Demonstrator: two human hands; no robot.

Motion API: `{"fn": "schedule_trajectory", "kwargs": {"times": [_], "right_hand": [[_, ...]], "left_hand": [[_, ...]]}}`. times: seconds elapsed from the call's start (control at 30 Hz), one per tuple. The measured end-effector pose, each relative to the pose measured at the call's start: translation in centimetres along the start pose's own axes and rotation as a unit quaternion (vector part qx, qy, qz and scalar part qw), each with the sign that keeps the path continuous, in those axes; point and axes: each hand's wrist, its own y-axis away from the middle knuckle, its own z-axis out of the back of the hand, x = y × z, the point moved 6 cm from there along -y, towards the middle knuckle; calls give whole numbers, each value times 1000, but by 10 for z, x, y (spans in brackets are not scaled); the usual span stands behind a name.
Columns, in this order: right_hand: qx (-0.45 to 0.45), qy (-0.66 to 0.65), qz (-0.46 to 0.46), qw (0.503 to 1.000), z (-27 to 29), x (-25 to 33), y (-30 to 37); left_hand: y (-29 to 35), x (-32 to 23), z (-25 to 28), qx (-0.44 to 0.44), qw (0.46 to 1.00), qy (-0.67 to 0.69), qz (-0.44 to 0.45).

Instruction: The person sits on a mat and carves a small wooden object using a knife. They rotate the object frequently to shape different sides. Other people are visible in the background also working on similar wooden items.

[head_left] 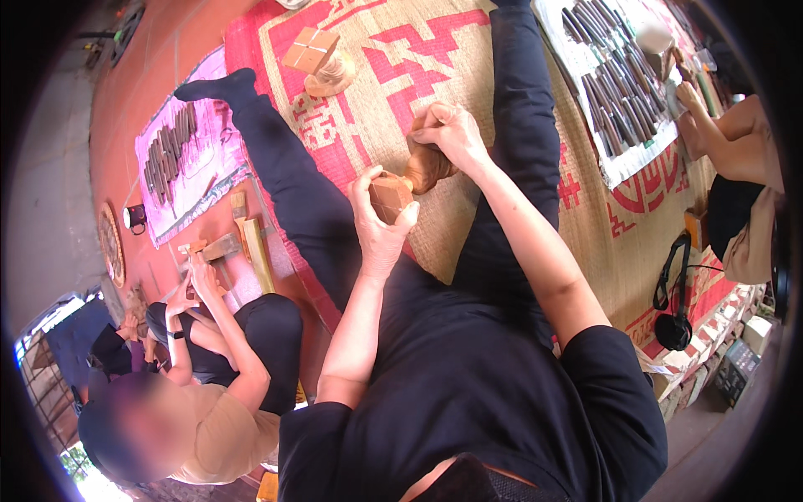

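Between my legs I hold a brown wooden piece. One end is a squared block point(390, 197) with pencil-like lines, gripped by my left hand point(381, 226) between thumb and fingers. A pale narrow neck seems to join it to a rounded, darker wooden body point(428, 167), which lies tilted up and to the right. My right hand point(456, 138) is closed at the far end of that body, thumb and fingers pinched together. Whether a small tool sits in that pinch is hidden.
A similar wooden block on a round base point(330, 75) stands on the patterned mat point(443, 58). Chisel-like tools point(167, 155) lie on a pink cloth at left, and more tools point(619, 92) on a white cloth at right. Other people point(226, 418) sit on both sides.
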Motion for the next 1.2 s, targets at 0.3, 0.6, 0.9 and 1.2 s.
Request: {"fn": "schedule_trajectory", "kwargs": {"times": [0.3, 0.6, 0.9, 1.2], "right_hand": [[-11, -270, -98, 958, 6, 30, 16], [64, -52, -98, 992, -24, 2, 21], [63, -62, -79, 993, -7, -8, -10], [89, -63, -24, 994, -24, -4, 11]], "left_hand": [[-3, 0, 0, -3, 999, 23, 22], [-9, -18, 10, -31, 999, 1, 8], [3, -17, 4, -44, 999, 8, 14], [-2, -16, 6, -60, 997, 38, 26]]}}
